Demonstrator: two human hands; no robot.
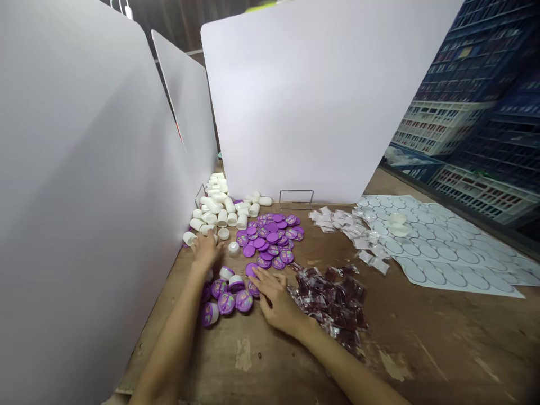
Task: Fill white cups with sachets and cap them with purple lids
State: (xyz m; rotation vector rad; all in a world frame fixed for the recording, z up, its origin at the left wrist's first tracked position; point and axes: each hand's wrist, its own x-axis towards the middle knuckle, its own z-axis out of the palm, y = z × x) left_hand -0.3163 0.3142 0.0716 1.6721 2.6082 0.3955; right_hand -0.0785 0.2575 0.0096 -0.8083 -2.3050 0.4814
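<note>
My left hand (205,248) is at the front of a heap of small white cups (222,218). Its fingers look apart, touching or nearly touching the nearest cups; their tips are partly hidden. With fingers stretched, my right hand (278,299) lies low over the table, its fingertips at a round purple lid (252,270). More purple lids (272,237), some with printed pictures, form a pile beyond it. Between my forearms sit several white cups with purple lids on (226,304). A single white cup (233,248) stands near the pile of lids.
Dark red clear-wrapped packets (333,301) are heaped right of my right hand. Small white sachets (352,228) lie farther back, beside sheets printed with ovals (439,242). White panels (291,101) wall the wooden table (405,349) at back and left. Stacked crates (476,112) stand at right.
</note>
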